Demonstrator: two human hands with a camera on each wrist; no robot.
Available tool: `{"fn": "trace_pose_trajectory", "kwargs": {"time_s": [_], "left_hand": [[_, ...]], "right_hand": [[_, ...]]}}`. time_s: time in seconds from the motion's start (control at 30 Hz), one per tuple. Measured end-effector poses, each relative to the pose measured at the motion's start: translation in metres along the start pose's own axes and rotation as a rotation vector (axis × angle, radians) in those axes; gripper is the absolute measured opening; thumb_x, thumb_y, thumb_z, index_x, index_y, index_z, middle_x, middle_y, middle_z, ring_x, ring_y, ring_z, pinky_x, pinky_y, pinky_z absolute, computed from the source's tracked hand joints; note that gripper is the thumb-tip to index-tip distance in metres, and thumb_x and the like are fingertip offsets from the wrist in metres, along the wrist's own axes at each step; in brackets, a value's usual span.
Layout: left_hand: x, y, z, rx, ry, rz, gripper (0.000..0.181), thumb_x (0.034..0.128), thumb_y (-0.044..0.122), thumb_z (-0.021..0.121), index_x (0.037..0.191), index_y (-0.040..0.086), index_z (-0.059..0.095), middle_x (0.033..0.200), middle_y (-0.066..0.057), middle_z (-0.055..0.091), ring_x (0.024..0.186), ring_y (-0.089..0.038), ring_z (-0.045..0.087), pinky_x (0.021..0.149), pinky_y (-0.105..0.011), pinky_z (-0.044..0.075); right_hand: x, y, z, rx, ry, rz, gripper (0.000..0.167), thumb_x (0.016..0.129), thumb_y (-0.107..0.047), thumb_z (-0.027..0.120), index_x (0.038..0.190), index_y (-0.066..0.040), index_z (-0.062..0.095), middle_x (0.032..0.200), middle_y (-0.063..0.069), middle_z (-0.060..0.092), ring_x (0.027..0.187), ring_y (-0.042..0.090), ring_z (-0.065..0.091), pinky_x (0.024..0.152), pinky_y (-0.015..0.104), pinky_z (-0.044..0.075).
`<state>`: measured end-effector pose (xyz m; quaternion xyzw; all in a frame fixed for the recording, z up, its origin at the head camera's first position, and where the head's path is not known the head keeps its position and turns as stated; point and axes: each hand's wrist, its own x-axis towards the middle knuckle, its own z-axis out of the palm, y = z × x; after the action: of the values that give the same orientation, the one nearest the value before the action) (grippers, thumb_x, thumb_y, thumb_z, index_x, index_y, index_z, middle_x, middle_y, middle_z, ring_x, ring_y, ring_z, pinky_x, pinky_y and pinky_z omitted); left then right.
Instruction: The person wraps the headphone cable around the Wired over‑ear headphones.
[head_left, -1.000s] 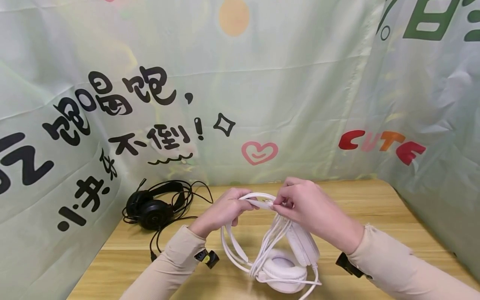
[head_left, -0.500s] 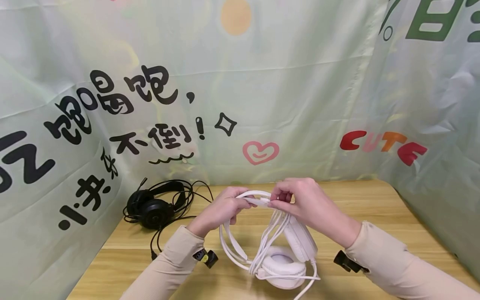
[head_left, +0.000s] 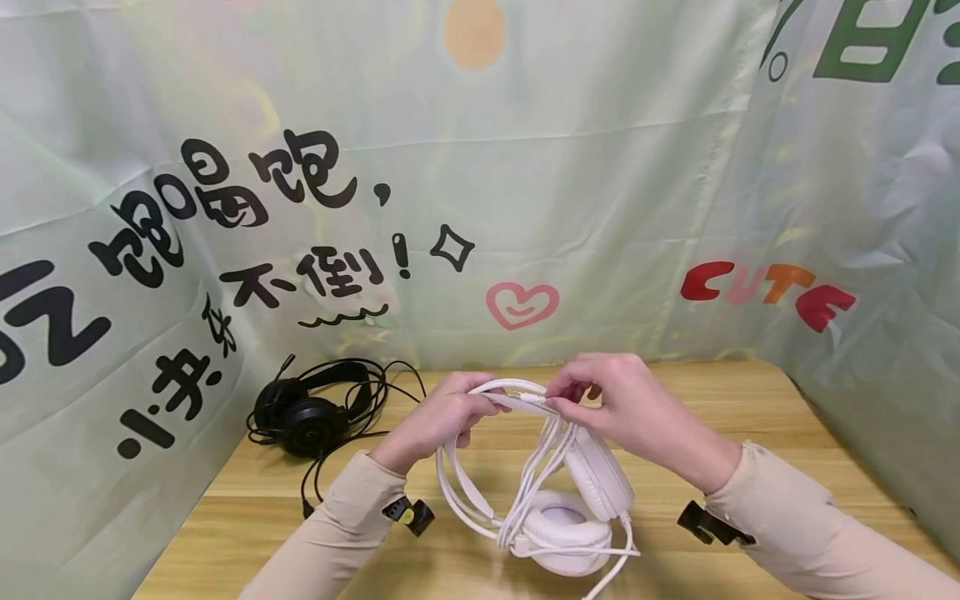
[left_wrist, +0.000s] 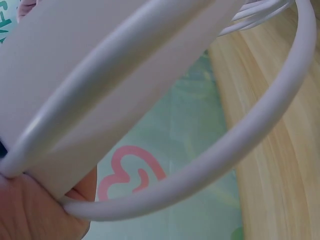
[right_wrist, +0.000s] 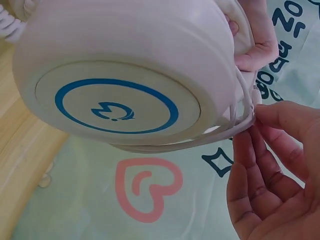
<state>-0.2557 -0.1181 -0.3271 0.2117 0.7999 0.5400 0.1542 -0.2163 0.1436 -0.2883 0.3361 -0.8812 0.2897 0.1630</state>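
Note:
White headphones are held slightly tilted over the wooden table. My left hand grips their headband, thumb and fingers round its padded strip and thin outer bands. With thumb and index finger, my right hand pinches a white cable plug, whose metal tip points left along the headband. The white cable is looped in several strands that hang round the headband's side. In the right wrist view, an ear cup with a blue ring faces the camera, beside the right hand.
Black headphones with a microphone and coiled cable lie on the wooden table at the back left. A printed cloth with lettering and a pink heart encloses the back and sides.
The right hand has shifted a little left, then back right, and the plug's tip now shows more clearly. The white headphones have drifted slightly up and left, still gripped by the left hand.

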Motion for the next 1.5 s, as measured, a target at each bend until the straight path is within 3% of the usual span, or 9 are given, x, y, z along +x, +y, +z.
{"fn": "trace_pose_trajectory", "kwargs": {"time_s": [0.3,0.57,0.7,0.9,1.07,1.27,1.5], "left_hand": [[0.0,0.002,0.004,0.006,0.009,-0.004,0.021,0.0976,0.009,0.058,0.113,-0.001,0.069,0.06,0.006,0.035,0.052,-0.012,0.035,0.046,-0.025,0.037],[0.0,0.002,0.006,0.035,0.04,0.008,0.02,0.0951,0.007,0.059,0.11,-0.002,0.068,0.07,0.003,0.042,0.049,-0.013,0.038,0.045,-0.025,0.039],[0.0,0.003,0.006,0.066,0.058,0.028,0.016,0.0936,0.008,0.059,0.105,0.0,0.067,0.074,0.001,0.045,0.048,-0.014,0.042,0.046,-0.026,0.042],[0.0,0.001,0.003,0.072,0.096,0.016,0.019,0.093,0.009,0.058,0.108,0.002,0.068,0.072,0.002,0.043,0.048,-0.014,0.04,0.047,-0.027,0.041],[0.001,-0.001,0.001,0.03,0.11,-0.006,0.027,0.0935,0.007,0.055,0.114,-0.003,0.069,0.063,0.005,0.036,0.047,-0.014,0.036,0.046,-0.026,0.039],[-0.001,-0.001,-0.003,-0.02,0.114,-0.009,0.026,0.0926,0.005,0.055,0.112,-0.007,0.067,0.06,0.006,0.033,0.047,-0.012,0.032,0.046,-0.025,0.036],[-0.003,-0.002,-0.007,-0.064,0.106,-0.004,0.021,0.0922,0.005,0.054,0.107,-0.005,0.066,0.055,0.006,0.03,0.046,-0.011,0.029,0.046,-0.025,0.035]], "right_hand": [[-0.001,-0.005,0.008,-0.075,0.016,0.008,0.021,0.087,-0.003,0.078,0.085,-0.023,0.073,0.077,-0.015,0.063,0.069,-0.003,0.057,0.062,0.02,0.053],[0.004,-0.013,0.017,-0.232,0.055,0.021,0.02,0.086,-0.002,0.08,0.082,-0.019,0.071,0.075,-0.011,0.062,0.067,0.0,0.055,0.061,0.023,0.052],[0.009,-0.01,0.021,-0.247,0.08,0.065,0.024,0.087,-0.003,0.082,0.085,-0.015,0.062,0.072,-0.007,0.057,0.064,0.004,0.052,0.059,0.026,0.048],[0.01,-0.002,0.023,-0.207,0.038,0.169,0.029,0.094,-0.023,0.084,0.078,-0.02,0.06,0.067,-0.008,0.054,0.057,0.007,0.047,0.053,0.025,0.041],[0.006,0.009,0.02,-0.09,0.045,0.135,0.024,0.097,-0.03,0.082,0.078,-0.025,0.067,0.07,-0.012,0.058,0.065,0.004,0.052,0.061,0.025,0.044],[-0.006,0.022,0.014,0.019,0.023,0.055,0.005,0.097,-0.021,0.081,0.099,-0.025,0.081,0.092,-0.015,0.072,0.086,0.003,0.067,0.076,0.027,0.057],[-0.02,0.033,0.011,0.048,0.018,0.015,0.032,0.096,-0.014,0.081,0.125,-0.028,0.081,0.109,-0.013,0.079,0.099,0.009,0.073,0.081,0.029,0.059]]}}
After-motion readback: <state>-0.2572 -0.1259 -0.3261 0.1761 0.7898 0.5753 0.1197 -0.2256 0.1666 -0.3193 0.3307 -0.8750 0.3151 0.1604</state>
